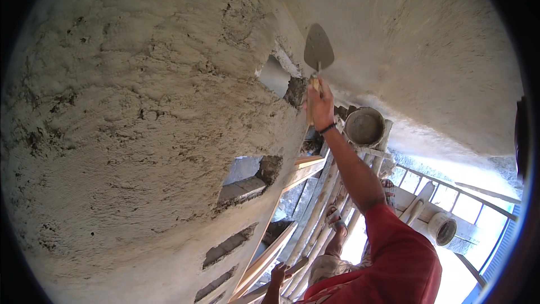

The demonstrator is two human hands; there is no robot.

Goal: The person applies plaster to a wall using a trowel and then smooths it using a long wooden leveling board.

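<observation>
My right hand point(320, 104), with a dark band at the wrist, is raised and wrapped round the wooden handle of a trowel point(319, 48). The trowel's pointed grey blade is tilted up, close to where the rough plastered wall point(140, 118) meets the smoother surface on the right. An opening point(275, 76) with a ragged edge lies just left of this hand. Low in the picture, my left hand point(278, 274) is closed on a brownish, wooden-looking piece point(296, 266); its full shape is hidden.
A round bucket point(364, 126) stands on the pole scaffold point(323, 197) below my right arm. Another bucket point(442, 229) lies farther right, near a railing point(455, 191). More openings point(247, 180) pierce the wall. My sandalled feet point(336, 217) are on the poles.
</observation>
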